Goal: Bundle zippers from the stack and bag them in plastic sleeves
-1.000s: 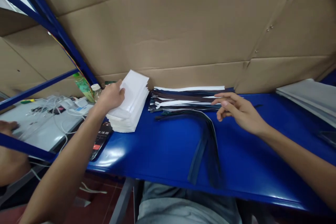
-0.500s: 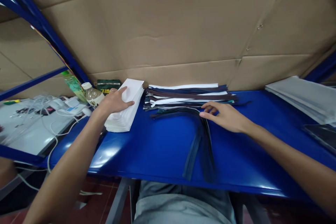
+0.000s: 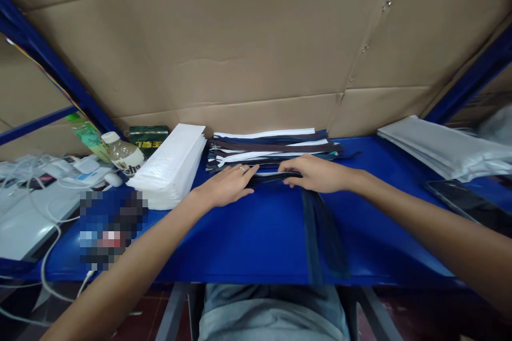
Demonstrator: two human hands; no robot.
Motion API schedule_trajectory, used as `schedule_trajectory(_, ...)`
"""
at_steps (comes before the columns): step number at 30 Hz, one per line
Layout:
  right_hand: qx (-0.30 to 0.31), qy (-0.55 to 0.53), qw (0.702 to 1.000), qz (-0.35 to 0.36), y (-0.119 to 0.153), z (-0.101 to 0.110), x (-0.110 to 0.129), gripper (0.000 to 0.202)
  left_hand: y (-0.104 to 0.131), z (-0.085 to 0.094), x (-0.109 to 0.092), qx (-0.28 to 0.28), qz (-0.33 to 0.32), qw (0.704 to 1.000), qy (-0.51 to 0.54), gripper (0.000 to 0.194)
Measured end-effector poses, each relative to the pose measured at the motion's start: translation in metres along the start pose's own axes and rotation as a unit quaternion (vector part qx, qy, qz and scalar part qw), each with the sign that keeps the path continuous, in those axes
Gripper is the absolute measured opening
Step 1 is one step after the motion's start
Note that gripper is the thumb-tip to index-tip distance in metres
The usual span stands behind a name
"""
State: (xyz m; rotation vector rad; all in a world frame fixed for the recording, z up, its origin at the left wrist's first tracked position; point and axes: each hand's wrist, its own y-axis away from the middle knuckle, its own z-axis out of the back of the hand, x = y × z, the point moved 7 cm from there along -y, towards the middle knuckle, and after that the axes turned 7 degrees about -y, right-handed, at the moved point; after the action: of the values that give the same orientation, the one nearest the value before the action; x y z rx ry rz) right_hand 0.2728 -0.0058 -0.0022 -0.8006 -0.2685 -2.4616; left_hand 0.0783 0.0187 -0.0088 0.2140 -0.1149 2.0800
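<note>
A bunch of dark zippers [image 3: 272, 177] with a pale strip along it lies bent near the middle of the blue table. My right hand [image 3: 320, 173] grips this bunch, fingers curled over and thumb below; long dark tails [image 3: 314, 234] hang from it towards the table's front edge. Over the bunch's left part rests my left hand [image 3: 226, 186], its fingers stretched out and thumb apart, a ring on one finger. The left ends of the zippers are hidden under it. Just behind both hands lies a pile of white, brown and navy zippers [image 3: 276, 146].
At the left stands a stack of white paper-like packets [image 3: 168, 165], beside a bottle [image 3: 122, 154] and a dark green pack [image 3: 148, 138]. Cables and small devices crowd the far left. Clear plastic bags [image 3: 444, 144] and a black flat object [image 3: 464, 200] lie at the right.
My left hand has left the white stack and come right onto the dark zippers. My right hand has closed on the bunch. The view has shifted slightly to the right.
</note>
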Motion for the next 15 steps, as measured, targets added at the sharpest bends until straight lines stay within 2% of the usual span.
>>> schedule_trajectory(2,0.026,-0.082,0.996,-0.007,0.012,0.0,0.0,0.039,0.007,-0.009,0.003,0.028,0.005,0.999,-0.02,0.039)
schedule_trajectory(3,0.038,-0.114,0.993,-0.019,0.019,-0.001,-0.003,0.048,0.013,-0.012,0.006,0.043,0.009,0.999,-0.03,0.034)
schedule_trajectory(5,0.065,-0.139,0.987,-0.042,0.031,-0.001,-0.014,0.063,0.023,-0.013,0.015,0.07,0.018,0.996,-0.055,0.031)
schedule_trajectory(7,0.083,-0.115,0.989,-0.045,0.039,0.007,-0.026,0.064,0.029,-0.005,0.028,0.076,0.036,0.993,-0.088,0.032)
schedule_trajectory(8,0.071,-0.083,0.993,-0.034,0.04,0.017,-0.032,0.06,0.029,0.002,0.036,0.068,0.049,0.991,-0.105,0.035)
schedule_trajectory(10,0.0,0.001,1.0,0.015,0.035,0.048,-0.04,0.052,0.021,0.02,0.055,0.037,0.086,0.987,-0.132,0.043)
schedule_trajectory(12,-0.106,0.089,0.988,0.062,0.024,0.079,-0.045,0.049,0.005,0.039,0.073,-0.011,0.126,0.981,-0.145,0.049)
schedule_trajectory(14,-0.195,0.161,0.965,0.07,0.009,0.097,-0.054,0.052,-0.013,0.052,0.087,-0.051,0.176,0.971,-0.153,0.053)
schedule_trajectory(15,-0.219,0.19,0.955,0.065,0.001,0.099,-0.059,0.055,-0.021,0.054,0.092,-0.057,0.204,0.965,-0.154,0.057)
